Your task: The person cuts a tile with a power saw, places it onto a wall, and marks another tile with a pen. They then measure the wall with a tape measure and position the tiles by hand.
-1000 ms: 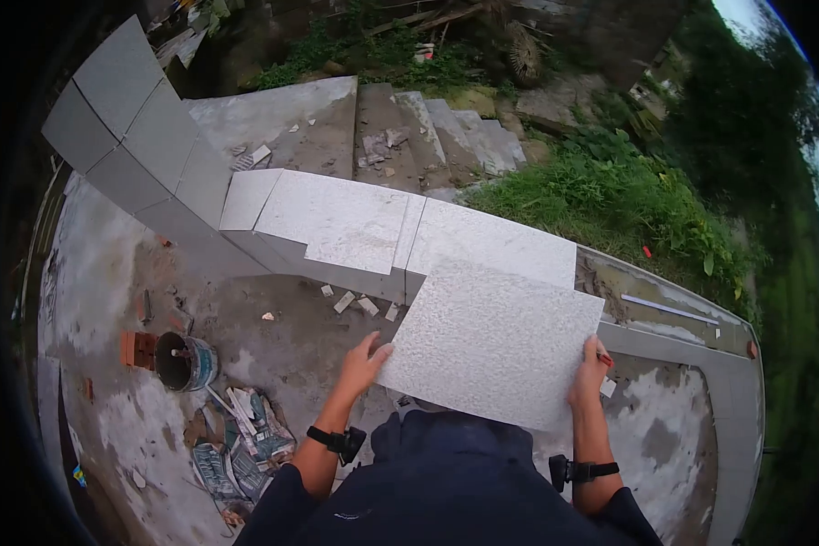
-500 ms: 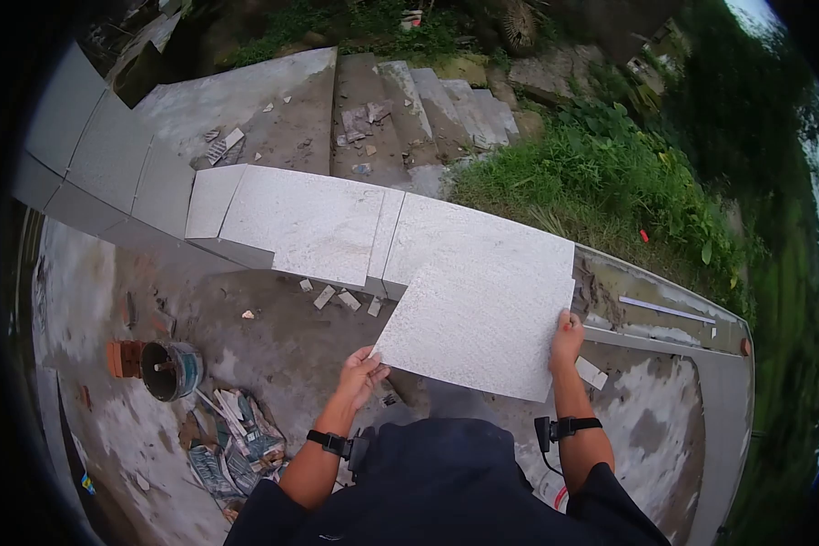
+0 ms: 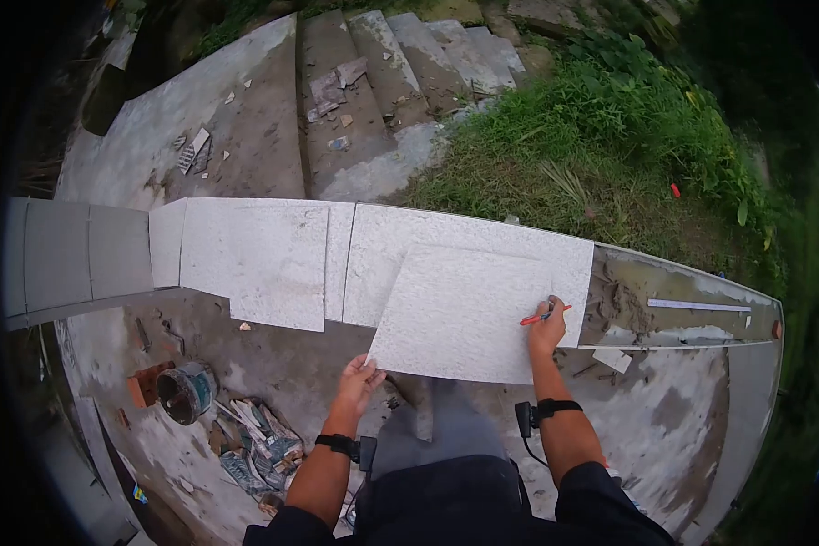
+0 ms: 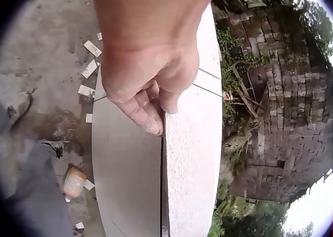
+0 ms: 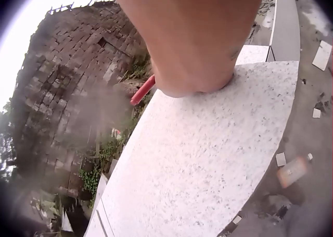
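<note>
One loose tile (image 3: 455,314), one red pen (image 3: 530,319), one bucket (image 3: 184,399), two busy hands. Left hand (image 3: 361,382) pinches the tile's near left corner; right hand (image 3: 545,332) grips the pen at its right edge. Tile's further over the wall top (image 3: 359,264) than half a second ago, and the pen's visible now.

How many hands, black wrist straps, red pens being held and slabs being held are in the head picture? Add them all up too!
Hands: 2, left hand and right hand
Black wrist straps: 2
Red pen in the right hand: 1
Slab held by the left hand: 1
Total: 6
</note>
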Motion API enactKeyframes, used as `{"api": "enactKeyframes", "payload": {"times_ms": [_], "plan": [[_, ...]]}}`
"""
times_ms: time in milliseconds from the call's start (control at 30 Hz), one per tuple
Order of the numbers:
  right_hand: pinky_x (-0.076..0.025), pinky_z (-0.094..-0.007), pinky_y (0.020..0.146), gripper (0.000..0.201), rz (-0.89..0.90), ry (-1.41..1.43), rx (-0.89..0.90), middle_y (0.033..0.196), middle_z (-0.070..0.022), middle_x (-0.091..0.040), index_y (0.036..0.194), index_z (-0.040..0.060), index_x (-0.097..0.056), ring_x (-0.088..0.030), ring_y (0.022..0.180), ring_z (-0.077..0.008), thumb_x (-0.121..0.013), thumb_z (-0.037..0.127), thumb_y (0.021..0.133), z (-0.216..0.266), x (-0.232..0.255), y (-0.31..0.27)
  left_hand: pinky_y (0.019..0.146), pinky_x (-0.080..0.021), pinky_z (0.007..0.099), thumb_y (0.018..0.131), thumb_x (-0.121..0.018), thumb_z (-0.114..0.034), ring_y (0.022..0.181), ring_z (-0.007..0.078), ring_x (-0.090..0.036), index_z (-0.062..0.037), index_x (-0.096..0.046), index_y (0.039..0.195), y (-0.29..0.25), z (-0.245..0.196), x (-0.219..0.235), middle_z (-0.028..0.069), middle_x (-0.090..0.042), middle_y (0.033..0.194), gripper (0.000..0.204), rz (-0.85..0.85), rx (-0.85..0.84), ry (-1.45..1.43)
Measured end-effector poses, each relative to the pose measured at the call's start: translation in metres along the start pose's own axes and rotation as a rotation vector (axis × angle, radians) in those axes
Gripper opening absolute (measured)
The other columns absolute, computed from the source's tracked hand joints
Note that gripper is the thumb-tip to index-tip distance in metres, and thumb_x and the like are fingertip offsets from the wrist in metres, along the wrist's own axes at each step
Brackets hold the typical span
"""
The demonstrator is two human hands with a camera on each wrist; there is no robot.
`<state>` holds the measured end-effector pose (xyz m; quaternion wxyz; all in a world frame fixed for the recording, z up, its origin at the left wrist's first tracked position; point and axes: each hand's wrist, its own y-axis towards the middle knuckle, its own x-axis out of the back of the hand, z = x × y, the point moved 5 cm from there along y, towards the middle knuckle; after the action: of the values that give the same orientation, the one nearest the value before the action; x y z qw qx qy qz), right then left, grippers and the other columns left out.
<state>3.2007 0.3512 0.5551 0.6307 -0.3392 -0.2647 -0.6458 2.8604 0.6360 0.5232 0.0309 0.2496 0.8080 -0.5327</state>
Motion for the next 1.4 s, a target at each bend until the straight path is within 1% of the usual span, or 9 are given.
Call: {"api": "enactKeyframes", "payload": {"times_ms": [67, 267, 567, 767, 833, 1100, 1167, 1267, 1400], "plan": [[-0.05, -0.0446, 0.082, 0.027, -0.008, 0.003, 0.004, 0.104, -0.0241, -0.067, 0.118, 0.0008, -0.057, -0.065, 0.098, -0.0387, -0.059, 0.015, 0.094, -0.005, -0.004, 0.006, 0.082, -0.058, 0.0336, 0.095, -0.059, -0.004, 0.086, 0.0147, -0.065, -0.0086, -0.059, 0.113, 0.003, 0.0, -0.003, 0.0032, -0.067, 0.1, 0.018, -0.015, 0.003, -0.001], [-0.05, -0.0437, 0.083, 0.026, -0.022, -0.032, 0.074, 0.106, -0.0237, -0.066, 0.117, 0.0017, -0.057, -0.065, 0.099, -0.0394, -0.06, 0.013, 0.094, -0.013, -0.012, 0.015, 0.083, -0.057, 0.0337, 0.096, -0.059, -0.005, 0.087, 0.0148, -0.065, -0.0073, -0.057, 0.115, 0.01, -0.001, -0.012, 0.0041, -0.067, 0.101, 0.02, -0.032, -0.014, -0.025], [-0.049, -0.0448, 0.087, 0.027, 0.001, -0.014, 0.06, 0.11, -0.0249, -0.064, 0.117, 0.0003, -0.055, -0.062, 0.104, -0.0419, -0.06, 0.012, 0.093, -0.015, -0.016, 0.02, 0.089, -0.053, 0.0348, 0.096, -0.058, -0.007, 0.097, 0.017, -0.064, -0.0061, -0.054, 0.12, 0.013, -0.004, -0.021, 0.0064, -0.066, 0.109, 0.024, -0.053, -0.009, 0.004], [-0.049, -0.0448, 0.086, 0.029, 0.068, -0.078, 0.105, 0.109, -0.0245, -0.064, 0.116, 0.0006, -0.055, -0.062, 0.102, -0.0422, -0.062, 0.011, 0.09, -0.013, -0.014, 0.018, 0.091, -0.053, 0.0375, 0.098, -0.057, -0.011, 0.098, 0.0193, -0.062, -0.0061, -0.053, 0.12, 0.011, -0.002, -0.029, 0.0074, -0.064, 0.11, 0.022, -0.043, -0.007, -0.05], [-0.049, -0.0454, 0.085, 0.03, 0.089, -0.113, 0.102, 0.109, -0.024, -0.065, 0.116, 0.0007, -0.055, -0.062, 0.101, -0.0421, -0.063, 0.012, 0.09, -0.012, -0.011, 0.019, 0.093, -0.052, 0.0421, 0.099, -0.057, -0.016, 0.099, 0.0221, -0.061, -0.0098, -0.054, 0.115, 0.017, 0.005, -0.026, 0.006, -0.063, 0.11, 0.018, -0.072, -0.001, -0.086], [-0.05, -0.0475, 0.079, 0.03, 0.171, -0.276, 0.079, 0.103, -0.0222, -0.067, 0.114, 0.0026, -0.057, -0.064, 0.095, -0.0409, -0.065, 0.017, 0.089, -0.008, -0.01, 0.019, 0.087, -0.056, 0.0439, 0.097, -0.06, -0.014, 0.092, 0.0235, -0.06, -0.0082, -0.052, 0.116, 0.034, 0.021, -0.014, 0.0066, -0.058, 0.104, 0.021, -0.198, 0.024, -0.133], [-0.05, -0.0489, 0.074, 0.031, 0.158, -0.34, 0.073, 0.094, -0.0213, -0.069, 0.113, 0.0067, -0.057, -0.066, 0.086, -0.0417, -0.066, 0.022, 0.088, -0.01, -0.012, 0.019, 0.086, -0.056, 0.044, 0.096, -0.061, -0.014, 0.091, 0.0238, -0.06, -0.0084, -0.052, 0.115, 0.038, 0.023, -0.015, 0.0065, -0.057, 0.103, 0.021, -0.212, 0.03, -0.149], [-0.05, -0.0495, 0.073, 0.03, 0.165, -0.367, 0.073, 0.092, -0.0212, -0.069, 0.112, 0.0075, -0.057, -0.066, 0.085, -0.0423, -0.067, 0.022, 0.087, -0.011, -0.014, 0.017, 0.085, -0.057, 0.0439, 0.096, -0.061, -0.014, 0.09, 0.0236, -0.06, -0.009, -0.051, 0.115, 0.041, 0.026, -0.011, 0.0065, -0.057, 0.102, 0.021, -0.268, 0.056, -0.148], [-0.049, -0.0479, 0.078, 0.032, 0.206, -0.337, 0.074, 0.099, -0.0226, -0.067, 0.113, 0.003, -0.057, -0.064, 0.091, -0.0413, -0.065, 0.02, 0.088, -0.005, -0.013, 0.017, 0.085, -0.057, 0.044, 0.096, -0.061, -0.013, 0.087, 0.0237, -0.06, -0.0104, -0.051, 0.113, 0.047, 0.028, -0.009, 0.0059, -0.057, 0.101, 0.02, -0.261, 0.069, -0.152]]}}
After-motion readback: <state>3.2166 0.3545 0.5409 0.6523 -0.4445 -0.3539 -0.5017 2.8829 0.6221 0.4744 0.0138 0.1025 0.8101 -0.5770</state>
